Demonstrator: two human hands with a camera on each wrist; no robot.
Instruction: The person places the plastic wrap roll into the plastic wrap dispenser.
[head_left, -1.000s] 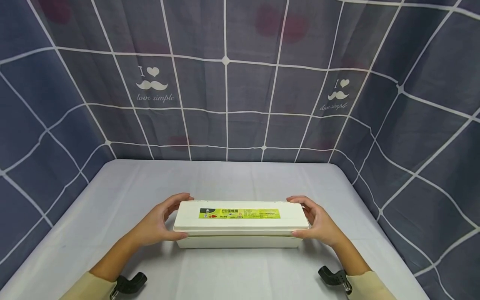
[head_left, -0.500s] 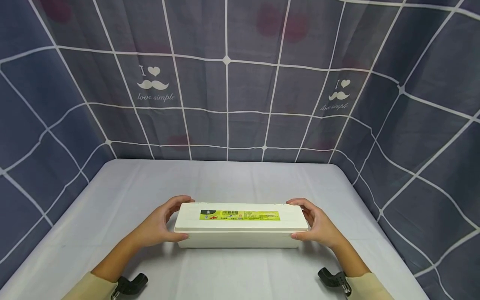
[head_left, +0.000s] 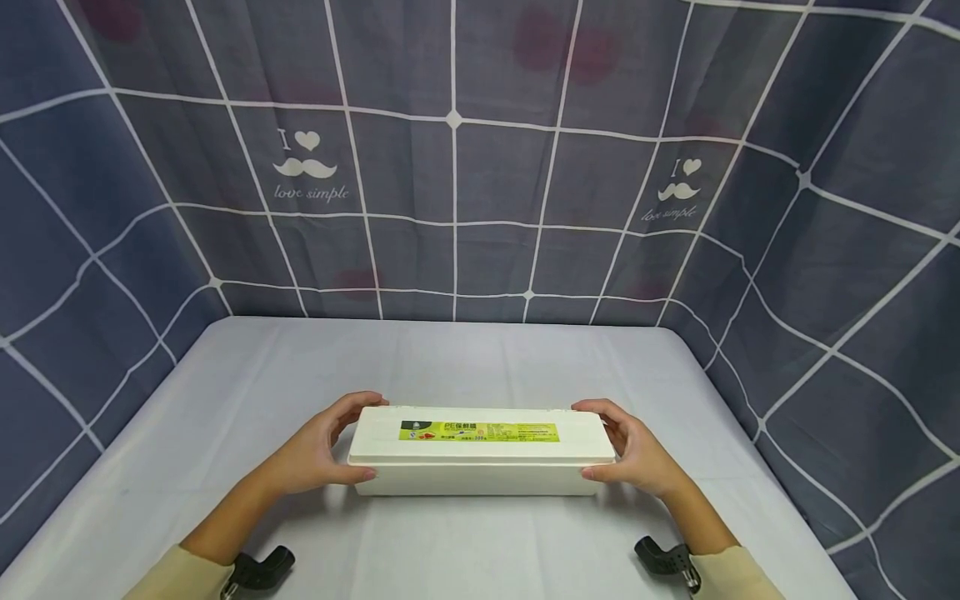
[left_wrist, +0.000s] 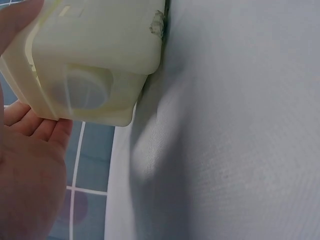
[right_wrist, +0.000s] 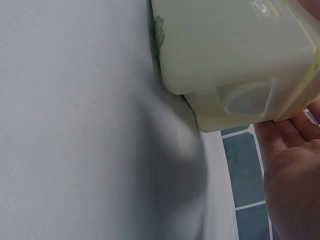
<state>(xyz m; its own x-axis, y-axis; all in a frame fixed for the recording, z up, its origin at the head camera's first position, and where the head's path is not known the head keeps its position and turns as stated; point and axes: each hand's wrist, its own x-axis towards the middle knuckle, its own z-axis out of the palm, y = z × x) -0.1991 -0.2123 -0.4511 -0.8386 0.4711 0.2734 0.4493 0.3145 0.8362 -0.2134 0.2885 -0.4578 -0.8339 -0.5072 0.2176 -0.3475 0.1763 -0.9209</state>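
A long cream plastic cling film box (head_left: 480, 480) sits crosswise on the white-covered table, its lid down, with a yellow-green label (head_left: 478, 431) on top. My left hand (head_left: 309, 454) grips its left end, thumb on the front face and fingers round the back edge. At the opposite end, my right hand (head_left: 643, 454) holds it the same way. In the left wrist view, a round pale shape (left_wrist: 87, 89) shows at the box's end wall. A similar round shape (right_wrist: 247, 98) appears in the right wrist view. The box's interior is hidden.
White cloth (head_left: 465, 358) covers the table. A dark grey curtain (head_left: 491, 179) with white grid lines surrounds the back and both sides. Black camera mounts (head_left: 262, 568) sit at the wrists beside beige sleeves (head_left: 180, 575).
The lid of the cling film box has dropped slightly and the seam gap along its front has closed. Both hands keep their hold at the ends, almost still.
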